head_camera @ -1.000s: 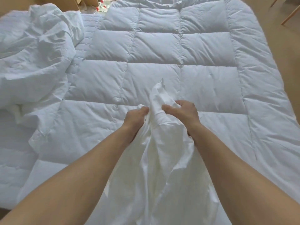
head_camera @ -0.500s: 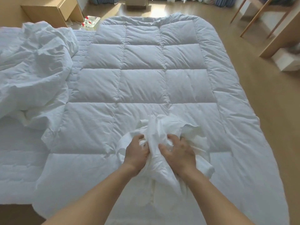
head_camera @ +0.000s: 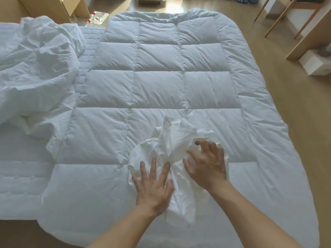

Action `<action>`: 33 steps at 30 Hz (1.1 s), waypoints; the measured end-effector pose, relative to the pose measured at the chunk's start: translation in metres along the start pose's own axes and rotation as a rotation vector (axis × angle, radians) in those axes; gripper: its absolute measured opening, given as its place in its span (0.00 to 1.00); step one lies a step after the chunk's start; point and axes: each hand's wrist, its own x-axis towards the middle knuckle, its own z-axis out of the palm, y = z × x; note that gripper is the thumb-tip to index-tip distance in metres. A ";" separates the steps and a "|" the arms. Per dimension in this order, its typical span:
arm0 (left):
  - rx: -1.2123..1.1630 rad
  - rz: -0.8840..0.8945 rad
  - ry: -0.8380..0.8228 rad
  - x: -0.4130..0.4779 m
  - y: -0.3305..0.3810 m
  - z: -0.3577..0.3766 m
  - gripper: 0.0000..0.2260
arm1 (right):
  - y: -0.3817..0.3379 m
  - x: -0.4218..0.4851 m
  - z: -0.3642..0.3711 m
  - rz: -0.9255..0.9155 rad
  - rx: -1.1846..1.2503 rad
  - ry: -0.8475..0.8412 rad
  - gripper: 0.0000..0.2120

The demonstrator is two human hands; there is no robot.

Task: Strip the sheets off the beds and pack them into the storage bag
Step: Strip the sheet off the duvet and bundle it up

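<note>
Letting go of sheet [head_camera: 172, 140] gripped before | left hand [head_camera: 154, 187] flat on it | right hand [head_camera: 207, 169] fingers [head_camera: 212, 149] splayed, empty

Nothing here can be read. The crumpled sheet [head_camera: 172, 140] and the quilt [head_camera: 157, 86] under it are plain white. The cardboard box [head_camera: 59, 6] at the far left shows bare brown sides. Any labels on the red-capped bottles [head_camera: 96, 16] beside it are too small to make out.

A light wooden floor [head_camera: 286, 104] fills the right side. At top left, a wooden cabinet [head_camera: 53, 6] stands beside red-capped bottles [head_camera: 96, 16]. At top right are slanted wooden furniture legs [head_camera: 280, 17] and a white box [head_camera: 315, 63].
</note>
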 end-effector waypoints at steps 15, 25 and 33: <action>-0.646 -0.585 -0.137 0.059 -0.008 0.037 0.51 | 0.042 0.053 0.110 0.390 0.276 -0.677 0.62; -1.033 -0.267 0.107 0.096 0.016 -0.037 0.44 | 0.049 0.063 0.056 0.667 1.194 -0.384 0.52; -0.412 0.372 -0.091 0.191 0.062 -0.110 0.46 | 0.033 0.028 0.044 1.114 1.179 0.287 0.50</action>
